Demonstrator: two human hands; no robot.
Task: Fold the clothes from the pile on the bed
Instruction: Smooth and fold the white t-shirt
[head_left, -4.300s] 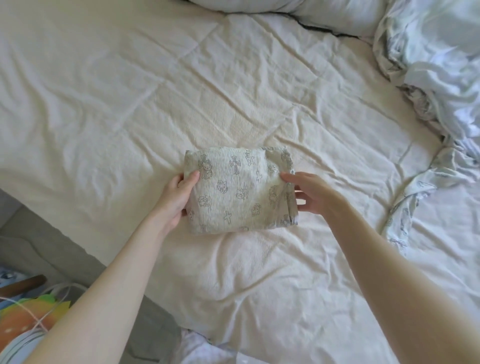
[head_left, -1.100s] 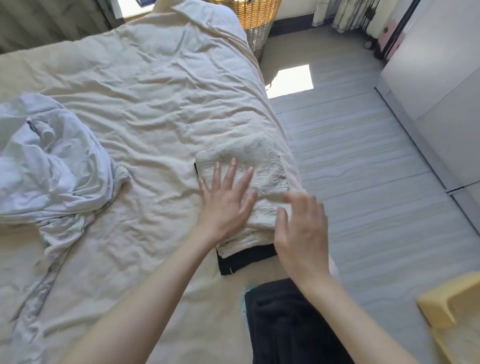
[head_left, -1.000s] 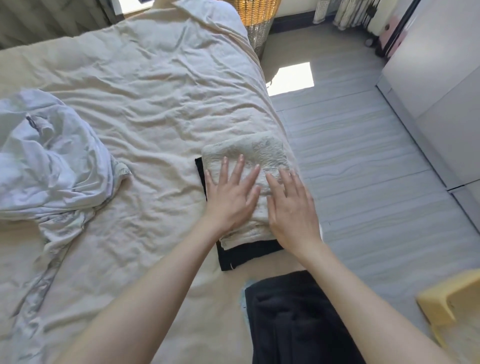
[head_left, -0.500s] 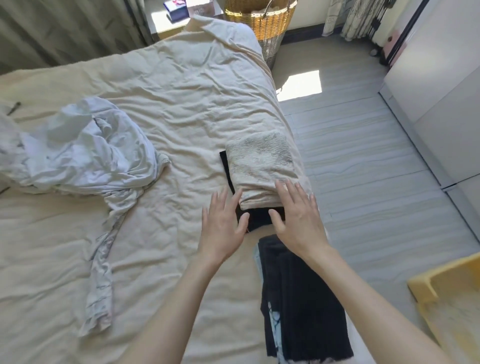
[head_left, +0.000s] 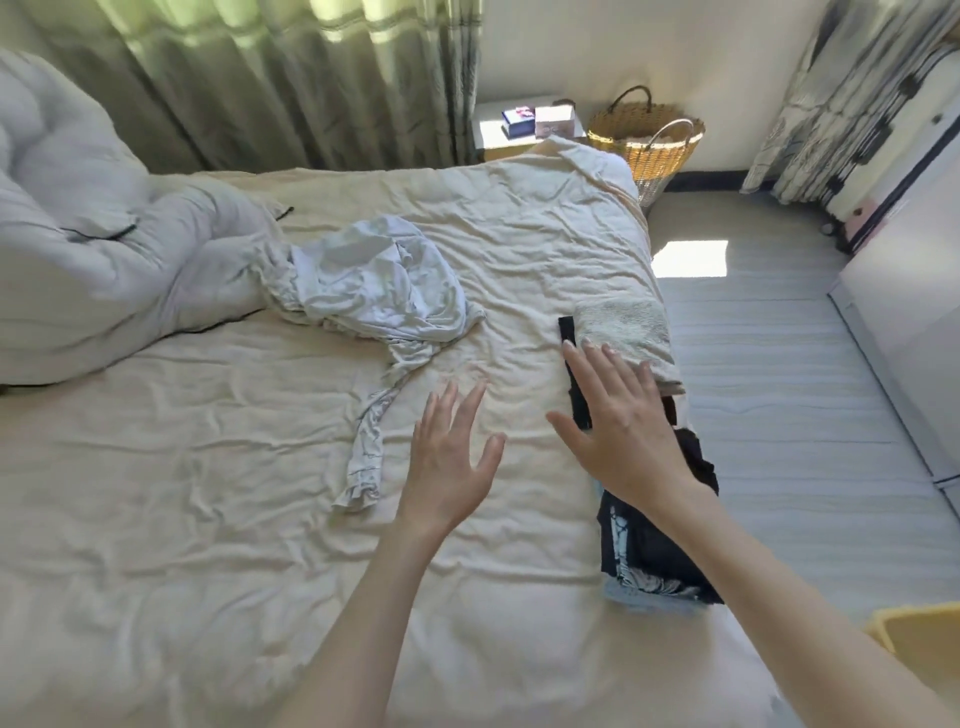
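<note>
- Left hand (head_left: 449, 457) hangs flat above the bed (head_left: 208, 493), fingers spread, holding nothing.
- Right hand (head_left: 623, 431) is likewise spread and empty, in front of the folded stack.
- Folded cream garment (head_left: 623, 325) lies on a black folded piece (head_left: 567, 332) at the bed's right edge.
- Crumpled white garment (head_left: 374, 286) lies unfolded, far left of the hands.
- Dark folded clothes (head_left: 644, 551) sit nearer, under the right forearm.

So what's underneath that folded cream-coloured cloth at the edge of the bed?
A folded black garment lies under the cream cloth, its edge showing along the left side. How far it extends, or whether anything else lies beneath, is covered.
</note>
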